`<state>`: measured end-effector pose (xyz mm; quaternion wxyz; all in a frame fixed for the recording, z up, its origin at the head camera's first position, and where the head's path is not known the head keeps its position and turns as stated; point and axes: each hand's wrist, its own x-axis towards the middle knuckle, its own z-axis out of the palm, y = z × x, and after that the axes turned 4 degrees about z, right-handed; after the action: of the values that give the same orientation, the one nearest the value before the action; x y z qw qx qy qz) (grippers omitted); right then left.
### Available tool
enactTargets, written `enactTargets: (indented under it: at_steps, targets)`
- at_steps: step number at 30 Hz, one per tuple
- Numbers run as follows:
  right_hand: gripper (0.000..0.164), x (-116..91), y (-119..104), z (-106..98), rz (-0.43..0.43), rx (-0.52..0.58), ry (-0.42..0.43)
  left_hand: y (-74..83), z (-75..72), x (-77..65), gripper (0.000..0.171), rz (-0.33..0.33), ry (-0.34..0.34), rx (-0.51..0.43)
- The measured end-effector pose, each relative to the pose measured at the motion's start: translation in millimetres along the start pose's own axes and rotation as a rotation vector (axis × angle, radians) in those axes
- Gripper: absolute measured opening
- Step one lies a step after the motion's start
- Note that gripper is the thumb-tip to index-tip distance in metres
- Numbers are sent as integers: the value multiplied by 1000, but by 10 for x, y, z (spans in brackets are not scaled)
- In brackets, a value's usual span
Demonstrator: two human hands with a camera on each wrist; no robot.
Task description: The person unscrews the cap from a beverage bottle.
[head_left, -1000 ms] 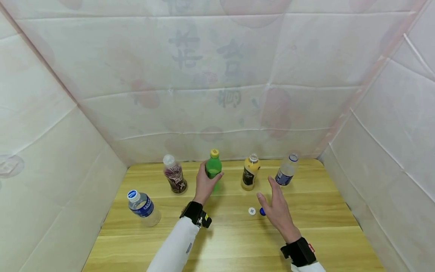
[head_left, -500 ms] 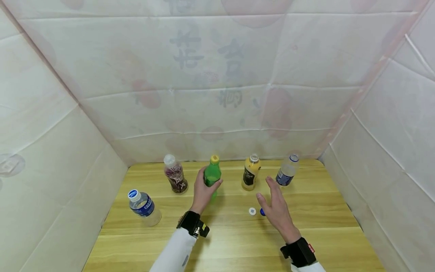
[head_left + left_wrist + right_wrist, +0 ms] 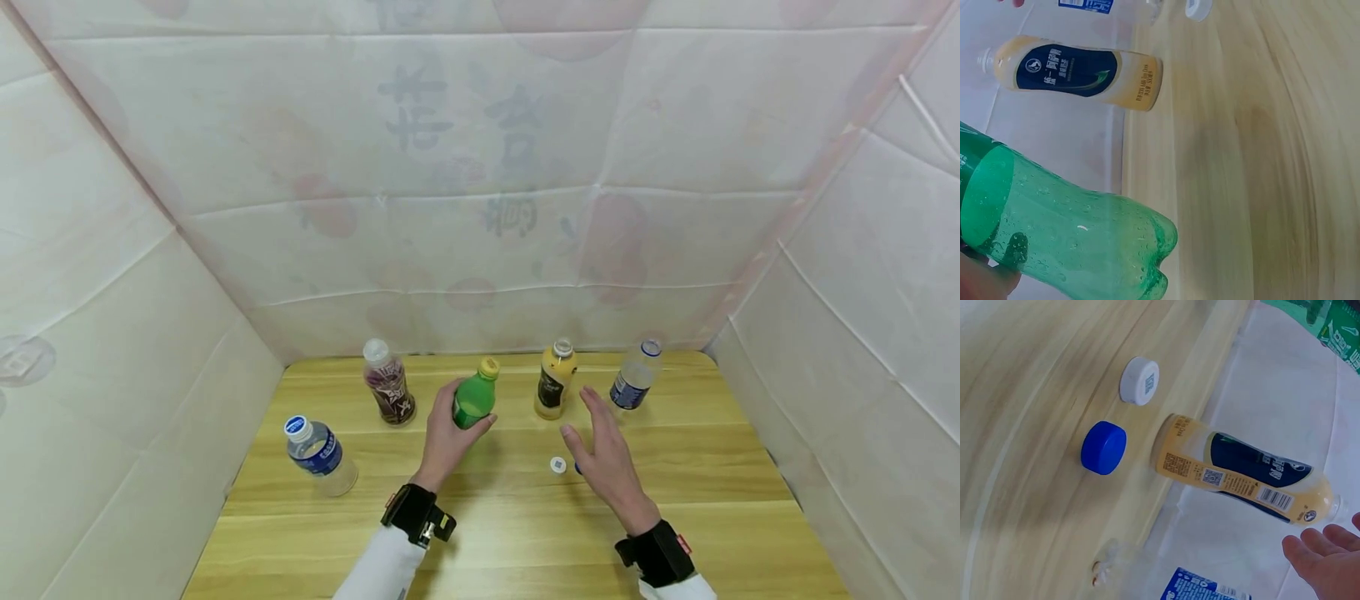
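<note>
My left hand [image 3: 444,437] grips a green plastic bottle [image 3: 474,398] that has a yellow cap [image 3: 489,368]. The bottle leans to the right, its top toward the middle of the table. In the left wrist view its clear green base [image 3: 1141,250] hangs over the wood. My right hand [image 3: 611,458] hovers with fingers spread and holds nothing. Near it lie a white cap [image 3: 558,465] and a blue cap [image 3: 1104,448], the blue one mostly hidden by the hand in the head view. Behind stands an uncapped yellow drink bottle [image 3: 555,379].
An uncapped clear bottle with a blue label [image 3: 632,375] stands at the back right. On the left are a purple-labelled bottle [image 3: 389,383] with a whitish cap and a capped blue-labelled water bottle [image 3: 321,457]. White fabric walls [image 3: 480,250] enclose the wooden table [image 3: 525,550].
My left hand has drawn the green bottle nearer to me and tilted it to the right from upright. My right hand has barely shifted.
</note>
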<state>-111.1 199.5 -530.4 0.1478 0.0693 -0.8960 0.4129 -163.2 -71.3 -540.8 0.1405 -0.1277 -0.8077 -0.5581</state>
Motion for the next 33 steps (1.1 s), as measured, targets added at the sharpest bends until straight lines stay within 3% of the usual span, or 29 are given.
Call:
enactTargets:
  at_steps: [5, 13, 19, 28, 33]
  targets:
    - [70, 38, -44, -2, -1, 9, -6, 6, -15, -52, 76, 10, -36, 40]
    - [69, 108, -135, 26, -11, 59, -16, -4, 4, -149, 77, 84, -117, 156]
    - [66, 156, -227, 57, -3, 116, -33, 19, 29, -209, 79, 76, -152, 226]
    - [53, 204, -361, 124, -37, 205, -90, 27, 72, -280, 77, 141, -188, 299]
    - [48, 221, -433, 166, -39, 210, -114, 35, 93, -319, 76, 129, -202, 326]
